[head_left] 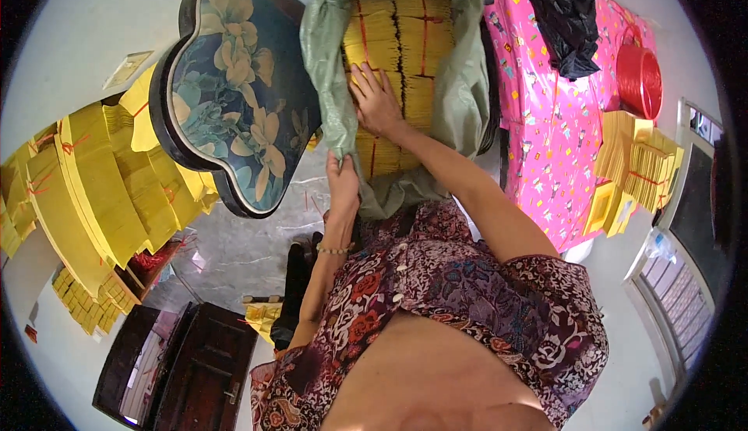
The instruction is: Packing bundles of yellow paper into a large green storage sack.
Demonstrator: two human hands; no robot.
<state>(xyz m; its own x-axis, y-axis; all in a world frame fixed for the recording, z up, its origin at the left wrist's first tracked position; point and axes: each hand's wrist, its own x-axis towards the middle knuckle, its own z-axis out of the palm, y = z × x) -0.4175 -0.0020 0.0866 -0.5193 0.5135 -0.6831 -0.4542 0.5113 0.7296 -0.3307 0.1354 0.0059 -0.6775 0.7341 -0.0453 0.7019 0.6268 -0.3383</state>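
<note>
A large green woven sack (327, 57) stands in front of me with its mouth wide. Bundles of yellow paper (421, 41), tied with red string, are packed in rows inside it. My left hand (341, 185) pinches the sack's near left rim between thumb and fingers. Inside the mouth, my right hand (376, 105) lies on the bundles near the left wall, palm down with its fingers stretched out. The sack's lower part is hidden from view.
A flower-patterned dark tabletop (241, 88) is close on the left. Beyond it are stacks of yellow paper (101, 174). On the right, a pink patterned cover (545, 135) bears a black plastic bag (557, 18), a red string roll (639, 80) and more yellow bundles (631, 162).
</note>
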